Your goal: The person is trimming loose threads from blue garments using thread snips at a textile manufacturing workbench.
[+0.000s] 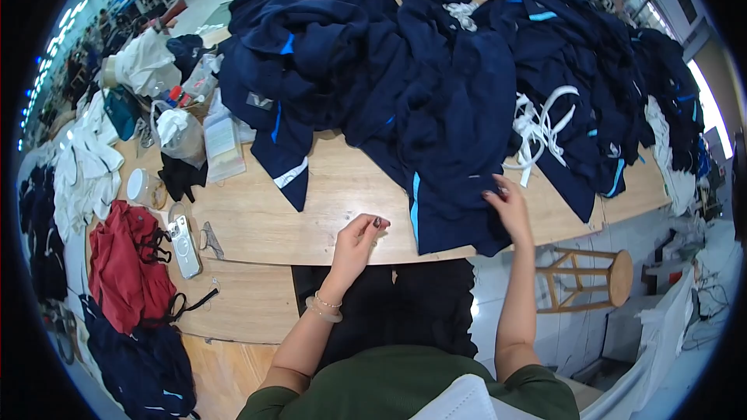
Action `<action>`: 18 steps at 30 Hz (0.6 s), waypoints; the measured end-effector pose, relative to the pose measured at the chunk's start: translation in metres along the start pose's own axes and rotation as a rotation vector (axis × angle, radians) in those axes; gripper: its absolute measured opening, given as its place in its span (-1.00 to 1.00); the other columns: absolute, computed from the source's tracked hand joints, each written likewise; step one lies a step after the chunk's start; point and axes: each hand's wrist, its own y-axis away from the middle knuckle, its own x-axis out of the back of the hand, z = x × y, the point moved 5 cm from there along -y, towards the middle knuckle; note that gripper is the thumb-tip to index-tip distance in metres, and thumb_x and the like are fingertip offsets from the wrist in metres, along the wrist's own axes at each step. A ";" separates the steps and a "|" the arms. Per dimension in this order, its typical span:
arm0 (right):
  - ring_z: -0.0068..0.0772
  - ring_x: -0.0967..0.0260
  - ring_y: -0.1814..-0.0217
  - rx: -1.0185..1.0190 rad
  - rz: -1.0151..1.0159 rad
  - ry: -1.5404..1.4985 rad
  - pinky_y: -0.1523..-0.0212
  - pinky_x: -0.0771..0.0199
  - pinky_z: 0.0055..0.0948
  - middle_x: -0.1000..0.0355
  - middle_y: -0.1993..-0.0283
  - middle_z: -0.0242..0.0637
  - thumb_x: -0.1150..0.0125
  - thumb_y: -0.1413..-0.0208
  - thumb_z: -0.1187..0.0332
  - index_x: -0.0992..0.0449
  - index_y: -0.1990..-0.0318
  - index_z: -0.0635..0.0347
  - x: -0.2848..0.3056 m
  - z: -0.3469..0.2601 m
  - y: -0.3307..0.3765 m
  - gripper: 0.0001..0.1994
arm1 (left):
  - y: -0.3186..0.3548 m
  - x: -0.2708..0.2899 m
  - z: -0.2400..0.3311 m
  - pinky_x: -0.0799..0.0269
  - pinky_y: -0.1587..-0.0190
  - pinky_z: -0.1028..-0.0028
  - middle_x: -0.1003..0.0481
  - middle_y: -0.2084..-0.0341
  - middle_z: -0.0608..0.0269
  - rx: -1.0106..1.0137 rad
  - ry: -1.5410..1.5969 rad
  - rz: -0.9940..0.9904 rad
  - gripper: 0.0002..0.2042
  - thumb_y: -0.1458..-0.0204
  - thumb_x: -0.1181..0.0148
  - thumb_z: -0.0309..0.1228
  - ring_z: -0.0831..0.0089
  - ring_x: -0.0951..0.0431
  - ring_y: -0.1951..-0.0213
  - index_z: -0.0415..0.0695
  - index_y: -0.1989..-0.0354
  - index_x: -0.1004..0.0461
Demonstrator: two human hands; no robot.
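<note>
My left hand (359,243) hovers over the wooden tabletop near its front edge, left of a navy garment (459,148) with a light blue side strip. Its thumb and fingertips are pinched together; something small and dark shows at the tips, too small to name. A beaded bracelet and a pale bangle circle that wrist. My right hand (511,210) lies at the right edge of the same garment, thumb and fingers a little apart and touching the cloth. The garment's lower end reaches the table's front edge; its upper part runs into the pile.
A big heap of navy garments (327,39) covers the table's back. White cords (545,128) lie on the right. To the left are a phone (184,247), a red cloth (128,264), a jar (146,188) and plastic bags. A wooden stool (618,278) stands right. Other people's hands work at the far side.
</note>
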 end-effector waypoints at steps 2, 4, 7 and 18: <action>-0.14 -0.40 0.01 0.118 0.072 0.161 0.02 -0.41 -0.41 -0.36 -0.02 -0.11 -0.36 0.05 0.31 -0.42 -0.10 0.19 -0.024 0.002 0.006 -0.49 | -0.009 -0.009 -0.007 -0.42 0.15 0.54 -0.51 0.29 0.18 -0.002 0.064 -0.014 -0.85 -0.14 -0.07 -0.52 0.49 -0.52 0.23 -0.27 0.15 -0.47; -0.15 -0.42 0.12 0.140 0.200 0.105 0.07 -0.42 -0.40 -0.38 0.04 -0.13 -0.34 0.04 0.36 -0.46 -0.01 0.25 -0.028 0.010 0.005 -0.58 | -0.024 -0.020 0.007 -0.43 0.15 0.52 -0.46 0.23 0.17 -0.180 -0.170 0.008 -0.80 -0.06 -0.16 -0.54 0.44 -0.52 0.22 -0.25 0.12 -0.45; -0.23 -0.41 0.23 0.025 0.265 0.083 0.13 -0.40 -0.46 -0.40 0.19 -0.18 -0.32 0.04 0.42 -0.49 0.11 0.32 -0.032 0.022 0.004 -0.69 | -0.063 -0.036 0.024 -0.42 0.15 0.45 -0.41 0.19 0.12 -0.363 -0.354 0.034 -0.73 0.01 -0.23 -0.51 0.30 -0.49 0.19 -0.22 0.11 -0.43; -0.56 -0.30 0.25 -0.073 0.147 -0.327 0.19 -0.29 -0.62 -0.45 0.19 -0.34 -0.21 -0.11 0.45 -0.50 0.11 0.32 -0.032 -0.005 0.016 -0.79 | -0.203 -0.069 0.067 -0.44 0.13 0.17 -0.53 0.30 -0.11 -0.241 -0.587 0.298 -0.66 0.02 -0.26 -0.33 -0.10 -0.53 0.21 -0.26 0.13 -0.38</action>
